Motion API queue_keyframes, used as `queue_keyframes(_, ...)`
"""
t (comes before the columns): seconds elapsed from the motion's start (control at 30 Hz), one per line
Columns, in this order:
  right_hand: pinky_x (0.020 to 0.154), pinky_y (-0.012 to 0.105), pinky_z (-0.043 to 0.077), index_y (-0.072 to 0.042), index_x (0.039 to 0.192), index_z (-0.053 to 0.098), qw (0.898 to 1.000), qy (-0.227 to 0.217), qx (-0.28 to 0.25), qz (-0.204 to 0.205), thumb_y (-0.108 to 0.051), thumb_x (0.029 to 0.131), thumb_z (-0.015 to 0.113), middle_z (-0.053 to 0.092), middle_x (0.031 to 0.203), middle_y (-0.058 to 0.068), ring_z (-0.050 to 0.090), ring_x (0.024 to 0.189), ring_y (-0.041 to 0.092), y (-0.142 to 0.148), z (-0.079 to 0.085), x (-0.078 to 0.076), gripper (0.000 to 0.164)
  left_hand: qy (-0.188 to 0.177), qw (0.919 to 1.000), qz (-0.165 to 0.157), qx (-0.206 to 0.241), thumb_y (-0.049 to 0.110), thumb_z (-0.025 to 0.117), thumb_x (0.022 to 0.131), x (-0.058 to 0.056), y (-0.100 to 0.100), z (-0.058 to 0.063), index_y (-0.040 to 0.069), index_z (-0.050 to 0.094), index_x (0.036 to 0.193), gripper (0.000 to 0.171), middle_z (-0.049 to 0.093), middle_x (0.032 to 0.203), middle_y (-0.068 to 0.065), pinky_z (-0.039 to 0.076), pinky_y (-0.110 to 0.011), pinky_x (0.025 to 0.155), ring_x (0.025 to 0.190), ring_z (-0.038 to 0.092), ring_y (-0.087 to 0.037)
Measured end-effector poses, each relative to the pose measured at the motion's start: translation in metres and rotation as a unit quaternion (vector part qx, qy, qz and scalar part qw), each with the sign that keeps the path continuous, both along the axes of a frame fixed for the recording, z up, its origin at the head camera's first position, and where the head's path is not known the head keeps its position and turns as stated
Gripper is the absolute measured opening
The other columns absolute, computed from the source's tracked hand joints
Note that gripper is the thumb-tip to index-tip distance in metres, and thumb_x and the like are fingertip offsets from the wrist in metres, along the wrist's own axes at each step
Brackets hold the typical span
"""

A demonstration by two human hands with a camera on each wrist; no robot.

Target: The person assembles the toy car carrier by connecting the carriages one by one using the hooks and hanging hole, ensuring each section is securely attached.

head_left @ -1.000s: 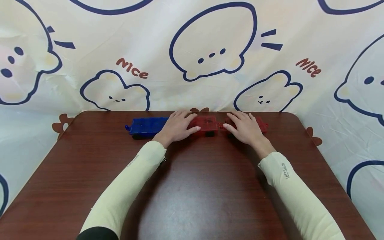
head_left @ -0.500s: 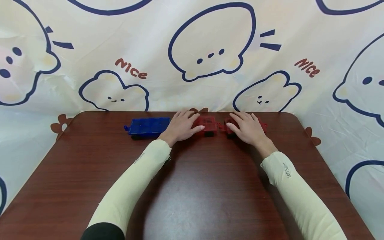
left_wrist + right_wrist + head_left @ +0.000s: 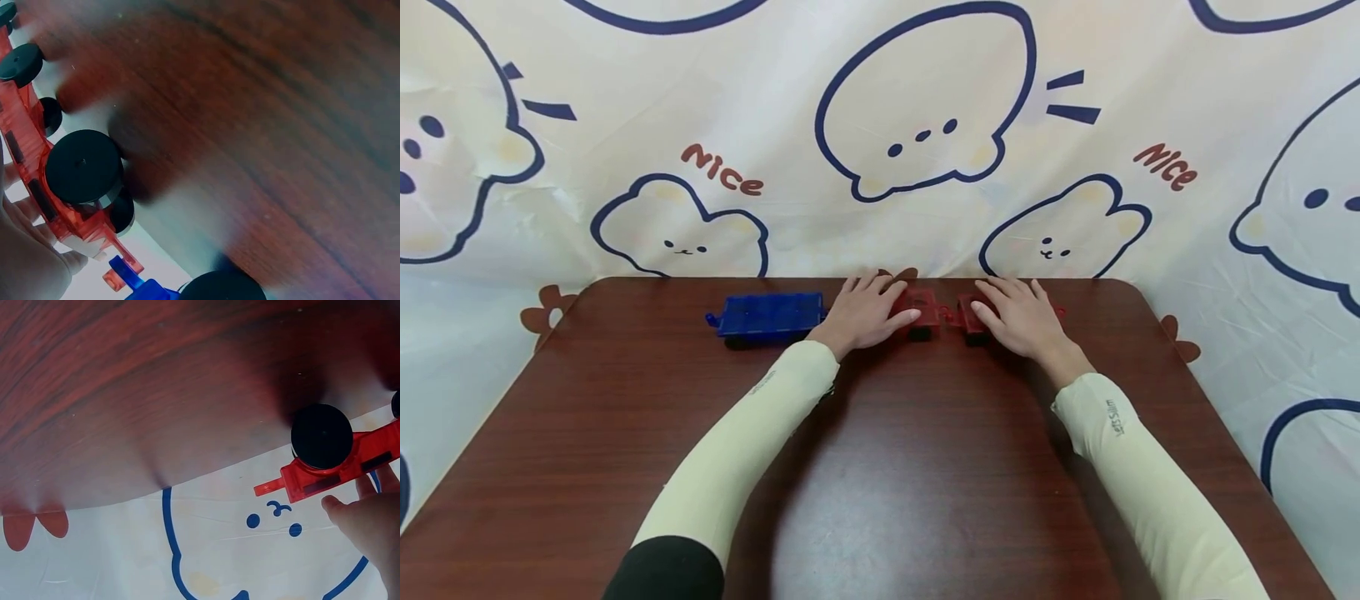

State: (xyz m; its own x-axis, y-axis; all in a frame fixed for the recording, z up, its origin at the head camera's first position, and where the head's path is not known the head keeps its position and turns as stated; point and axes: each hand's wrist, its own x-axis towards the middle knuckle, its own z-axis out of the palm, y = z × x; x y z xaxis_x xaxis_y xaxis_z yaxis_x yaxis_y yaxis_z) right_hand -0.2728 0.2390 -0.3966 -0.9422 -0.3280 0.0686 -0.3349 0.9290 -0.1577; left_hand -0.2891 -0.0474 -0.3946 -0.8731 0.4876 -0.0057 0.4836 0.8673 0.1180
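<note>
Three toy train wagons stand in a row along the far table edge. At the left is a blue wagon (image 3: 771,317); the middle one is a see-through red wagon (image 3: 923,307). My left hand (image 3: 859,315) lies palm down across the middle wagon, fingers stretched out and covering its left part. On the red wagon (image 3: 972,315) at the right rests my right hand (image 3: 1021,321), fingers spread forward over its top. Black wheels (image 3: 84,167) show under the red body in the left wrist view, where the blue hook (image 3: 127,272) meets the red coupling.
The wagons stand on a dark brown wooden table (image 3: 880,467). Right behind its far edge hangs a pale cloth (image 3: 880,233) printed with cartoon outlines, which also runs along both sides.
My left hand has slid to the right along the middle wagon, uncovering the blue wagon's right end. The right hand has shifted slightly right on its wagon. The wagons appear to stay in place.
</note>
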Motion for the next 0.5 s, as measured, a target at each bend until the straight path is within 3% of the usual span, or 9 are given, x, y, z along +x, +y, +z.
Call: queue_keyframes(0.5, 0.119, 0.066, 0.005, -0.017, 0.158, 0.038, 0.999, -0.030, 0.010, -0.014, -0.073, 0.098, 0.030, 0.036, 0.160, 0.016, 0.024, 0.149, 0.039, 0.0017, -0.0059, -0.0062, 0.083, -0.012, 0.9996, -0.005, -0.025, 0.068, 0.020, 0.103, -0.0067, 0.0067, -0.0099, 0.022, 0.026, 0.163, 0.075, 0.030, 0.164, -0.011, 0.007, -0.056, 0.122, 0.154, 0.015, -0.032)
